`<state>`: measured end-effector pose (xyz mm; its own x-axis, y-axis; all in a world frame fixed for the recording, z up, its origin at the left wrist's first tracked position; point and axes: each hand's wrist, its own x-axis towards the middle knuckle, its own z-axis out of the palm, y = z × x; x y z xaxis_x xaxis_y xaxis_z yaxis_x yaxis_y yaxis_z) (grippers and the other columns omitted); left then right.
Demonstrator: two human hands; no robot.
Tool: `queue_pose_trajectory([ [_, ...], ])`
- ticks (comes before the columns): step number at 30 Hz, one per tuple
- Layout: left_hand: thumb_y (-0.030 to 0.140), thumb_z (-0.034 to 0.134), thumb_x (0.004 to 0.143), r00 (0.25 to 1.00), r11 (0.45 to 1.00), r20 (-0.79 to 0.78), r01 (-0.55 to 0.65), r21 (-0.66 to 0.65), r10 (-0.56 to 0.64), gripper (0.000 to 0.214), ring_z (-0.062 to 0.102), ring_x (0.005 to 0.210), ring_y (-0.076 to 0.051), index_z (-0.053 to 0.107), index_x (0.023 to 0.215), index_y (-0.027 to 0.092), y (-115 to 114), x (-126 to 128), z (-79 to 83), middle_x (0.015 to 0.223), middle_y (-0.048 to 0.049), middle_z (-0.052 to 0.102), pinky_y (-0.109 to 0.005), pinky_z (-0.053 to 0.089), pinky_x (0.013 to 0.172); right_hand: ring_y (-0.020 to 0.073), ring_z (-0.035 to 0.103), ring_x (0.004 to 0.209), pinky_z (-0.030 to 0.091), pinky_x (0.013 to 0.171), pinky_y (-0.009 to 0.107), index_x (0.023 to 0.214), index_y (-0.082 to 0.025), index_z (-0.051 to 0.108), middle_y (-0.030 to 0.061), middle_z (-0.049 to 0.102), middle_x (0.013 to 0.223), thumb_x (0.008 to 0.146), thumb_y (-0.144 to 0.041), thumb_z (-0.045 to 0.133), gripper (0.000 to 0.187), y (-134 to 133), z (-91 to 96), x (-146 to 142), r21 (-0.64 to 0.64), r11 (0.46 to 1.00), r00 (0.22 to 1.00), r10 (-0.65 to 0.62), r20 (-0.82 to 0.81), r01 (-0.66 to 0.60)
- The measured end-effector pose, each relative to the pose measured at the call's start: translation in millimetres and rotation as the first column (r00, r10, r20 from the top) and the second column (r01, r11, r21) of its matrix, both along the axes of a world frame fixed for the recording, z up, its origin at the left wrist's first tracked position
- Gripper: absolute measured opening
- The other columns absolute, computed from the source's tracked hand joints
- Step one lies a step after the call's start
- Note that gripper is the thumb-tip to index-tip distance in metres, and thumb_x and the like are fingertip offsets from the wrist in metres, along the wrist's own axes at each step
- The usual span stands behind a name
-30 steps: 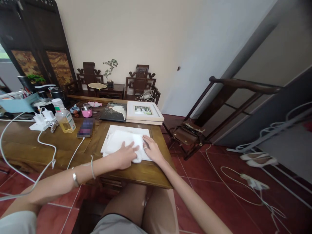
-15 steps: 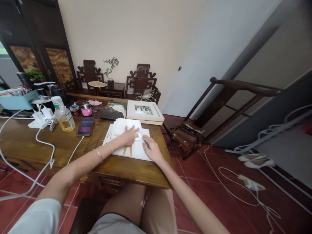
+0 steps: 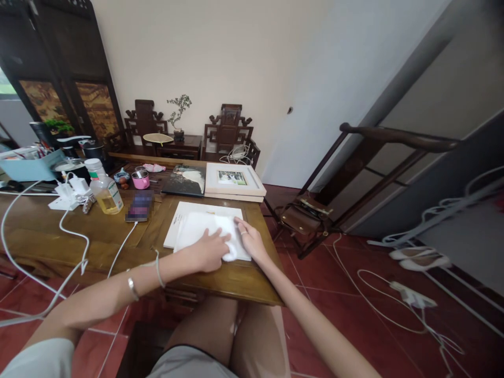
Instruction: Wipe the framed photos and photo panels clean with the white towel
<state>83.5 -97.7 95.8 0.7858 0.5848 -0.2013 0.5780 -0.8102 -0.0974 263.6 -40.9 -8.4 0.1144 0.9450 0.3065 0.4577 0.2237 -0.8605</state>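
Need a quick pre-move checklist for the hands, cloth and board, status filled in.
1. Left hand on white cloth: ok, fingers spread on it.
2. Right hand gripping white board: cannot tell; it is at the right edge, thumb hidden.
3. Board fully on desk: ok.
4. Bottle upright, apart from cloth: ok.
5. Phone cable clear of left forearm: cannot tell; it runs out of sight behind it.
6. Board surface fully visible: not ok, cloth covers much of it.
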Motion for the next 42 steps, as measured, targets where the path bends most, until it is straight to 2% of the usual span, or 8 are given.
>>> queue_pose_trajectory([
  [3, 0.006, 0.046, 0.080, 0.999, 0.999, 0.007, -0.033, 0.042, 0.033, 0.035, 0.028, 0.136, -0.036, 0.064, 0.109, 0.016, 29.3, 7.4, -1.9, 0.148, -0.0115, 0.033, -0.058, 0.033, 0.101, 0.0266, 0.054, 0.120, 0.035, 0.106, 0.045, 0.116, -0.016, 0.064, 0.0114, 0.062, 0.125, 0.087, -0.045, 0.041, 0.048, 0.6, 0.7, 1.2, -0.050, 0.997, 0.987, -0.071, -0.142, 0.065],
  [6, 0.006, 0.048, 0.080, 1.000, 0.999, 0.014, -0.013, 0.038, 0.012, 0.033, 0.024, 0.136, -0.038, 0.064, 0.108, 0.015, 34.0, 20.5, -7.3, 0.149, -0.0124, 0.031, -0.063, 0.031, 0.101, 0.0266, 0.054, 0.120, 0.036, 0.105, 0.043, 0.117, -0.016, 0.063, 0.0102, 0.061, 0.127, 0.085, -0.049, 0.043, 0.050, 0.4, 1.5, 1.5, -0.052, 0.996, 0.966, -0.084, -0.246, 0.073],
  [13, 0.008, 0.049, 0.079, 0.983, 0.982, 0.009, 0.182, -0.041, -0.182, 0.028, 0.031, 0.132, -0.038, 0.066, 0.101, 0.013, -31.7, 16.5, 7.3, 0.144, -0.0138, 0.038, -0.062, 0.037, 0.097, 0.0268, 0.055, 0.119, 0.037, 0.104, 0.042, 0.115, -0.015, 0.065, 0.0102, 0.061, 0.126, 0.087, -0.055, 0.038, 0.055, -3.5, 6.0, 0.2, -0.061, 0.997, 0.964, -0.060, -0.258, 0.045],
  [17, 0.007, 0.049, 0.077, 0.991, 0.989, -0.010, 0.129, -0.072, -0.130, 0.029, 0.040, 0.127, -0.035, 0.065, 0.101, 0.012, -43.1, -1.7, 15.0, 0.140, -0.0135, 0.043, -0.055, 0.043, 0.094, 0.0251, 0.054, 0.121, 0.034, 0.108, 0.043, 0.114, -0.017, 0.066, 0.0096, 0.063, 0.125, 0.088, -0.045, 0.042, 0.045, -2.5, 2.8, -1.1, -0.024, 0.999, 0.995, -0.033, -0.093, 0.031],
  [22, 0.004, 0.048, 0.076, 0.998, 0.999, 0.026, -0.052, -0.007, 0.052, 0.029, 0.046, 0.121, -0.032, 0.065, 0.097, 0.013, 20.9, -6.3, 3.5, 0.135, -0.0137, 0.049, -0.044, 0.046, 0.089, 0.0256, 0.052, 0.123, 0.033, 0.110, 0.046, 0.108, -0.016, 0.068, 0.0115, 0.062, 0.125, 0.080, -0.022, 0.051, 0.033, -0.7, -2.6, -3.2, 0.091, 0.993, 0.972, 0.049, 0.230, -0.072],
  [28, 0.006, 0.048, 0.080, 0.992, 1.000, 0.127, -0.006, -0.026, 0.010, 0.022, 0.060, 0.094, -0.020, 0.066, 0.092, 0.011, 105.1, 28.3, 0.0, 0.104, -0.0114, 0.067, -0.025, 0.045, 0.079, 0.0261, 0.053, 0.119, 0.039, 0.104, 0.045, 0.108, -0.018, 0.067, 0.0110, 0.063, 0.122, 0.080, -0.016, 0.046, 0.034, -2.1, -0.7, -4.4, 0.135, 0.985, 0.943, 0.058, 0.328, -0.107],
  [35, 0.011, 0.053, 0.078, 0.995, 0.997, 0.091, 0.053, -0.061, -0.048, 0.016, 0.061, 0.076, -0.018, 0.069, 0.083, 0.012, 116.4, 70.2, 14.7, 0.087, -0.0086, 0.070, -0.023, 0.044, 0.066, 0.0267, 0.057, 0.110, 0.043, 0.098, 0.044, 0.109, -0.014, 0.065, 0.0134, 0.066, 0.112, 0.083, -0.018, 0.043, 0.034, -4.3, 3.7, -4.7, 0.129, 0.985, 0.928, 0.064, 0.366, -0.118],
  [42, 0.004, 0.045, 0.080, 0.993, 0.993, 0.017, -0.114, 0.020, 0.113, 0.027, 0.063, 0.085, -0.021, 0.068, 0.094, 0.008, 130.1, 28.3, 7.5, 0.099, -0.0155, 0.068, -0.027, 0.047, 0.073, 0.0260, 0.049, 0.125, 0.034, 0.109, 0.047, 0.112, -0.015, 0.065, 0.0137, 0.060, 0.126, 0.082, -0.019, 0.046, 0.036, -0.5, -2.9, -3.6, 0.118, 0.986, 0.941, 0.075, 0.329, -0.119],
])
